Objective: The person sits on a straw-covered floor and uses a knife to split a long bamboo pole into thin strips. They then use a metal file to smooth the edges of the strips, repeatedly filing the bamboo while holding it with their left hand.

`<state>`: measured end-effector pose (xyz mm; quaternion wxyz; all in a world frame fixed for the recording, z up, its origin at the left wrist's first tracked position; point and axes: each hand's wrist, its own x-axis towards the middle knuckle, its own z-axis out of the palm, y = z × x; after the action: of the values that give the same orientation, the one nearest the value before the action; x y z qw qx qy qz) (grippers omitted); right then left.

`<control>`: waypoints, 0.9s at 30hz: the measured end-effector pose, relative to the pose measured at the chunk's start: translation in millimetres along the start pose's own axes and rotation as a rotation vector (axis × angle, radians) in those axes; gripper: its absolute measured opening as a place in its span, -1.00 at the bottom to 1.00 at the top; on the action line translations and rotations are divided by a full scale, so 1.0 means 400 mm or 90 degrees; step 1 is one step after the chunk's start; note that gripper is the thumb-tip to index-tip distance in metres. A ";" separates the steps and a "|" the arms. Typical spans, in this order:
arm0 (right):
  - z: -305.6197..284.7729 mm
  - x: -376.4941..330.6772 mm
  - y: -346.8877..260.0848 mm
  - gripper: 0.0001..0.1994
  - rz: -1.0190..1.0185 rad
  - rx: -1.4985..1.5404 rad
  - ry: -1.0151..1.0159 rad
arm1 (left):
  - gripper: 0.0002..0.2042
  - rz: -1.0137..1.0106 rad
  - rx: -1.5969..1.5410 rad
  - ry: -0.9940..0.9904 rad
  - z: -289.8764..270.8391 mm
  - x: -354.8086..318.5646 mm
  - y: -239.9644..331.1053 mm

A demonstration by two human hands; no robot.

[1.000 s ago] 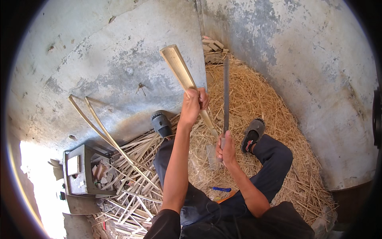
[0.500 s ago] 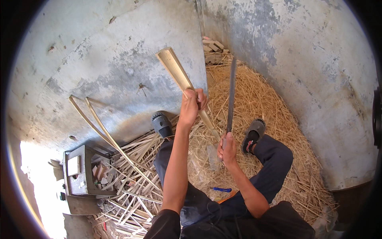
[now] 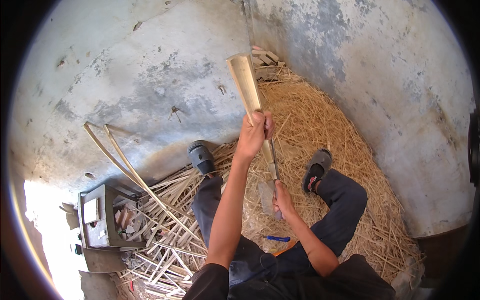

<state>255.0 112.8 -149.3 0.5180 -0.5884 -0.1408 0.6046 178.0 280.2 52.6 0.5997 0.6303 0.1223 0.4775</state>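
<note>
A long split bamboo piece [image 3: 243, 82], pale and hollow on its inner face, slants up ahead of me. My left hand [image 3: 256, 131] is closed round its middle, with the broad end above the fist. My right hand [image 3: 283, 200], lower and to the right, grips a long knife [image 3: 274, 162]. Its dark blade lies along the right edge of the bamboo's lower part. The upper blade is mostly hidden by the bamboo and my left hand, so I cannot tell whether it cuts in.
Straw-like shavings [image 3: 320, 117] heap between my feet and the right wall. Split strips [image 3: 165, 260] pile at left beside a grey stool-like frame [image 3: 102, 220]. Two long bent strips [image 3: 132, 172] lean on the wall. A blue-handled tool [image 3: 277, 238] lies near my lap.
My left hand and the bamboo have shifted right, and the bamboo stands more upright. The knife, held apart and raised before, is now against the bamboo; my right hand has come slightly lower.
</note>
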 end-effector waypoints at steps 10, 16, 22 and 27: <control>-0.062 0.047 0.051 -0.44 -0.293 -0.464 0.193 | -0.34 -0.011 0.025 0.027 0.013 -0.018 0.004; -0.088 0.096 0.050 -0.49 -0.217 -0.225 0.050 | -0.31 0.000 0.062 0.050 -0.003 -0.013 0.018; -0.017 -0.002 -0.065 -0.64 -0.011 -0.018 -0.074 | -0.31 -0.006 0.024 0.033 -0.006 -0.015 0.002; -0.002 0.033 -0.074 -0.69 -0.160 -0.186 -0.056 | -0.31 0.004 0.035 0.024 -0.001 -0.029 0.003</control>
<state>272.4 135.3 -134.0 0.4916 -0.6080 -0.3220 0.5338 171.2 271.9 48.2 0.5785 0.6377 0.1450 0.4875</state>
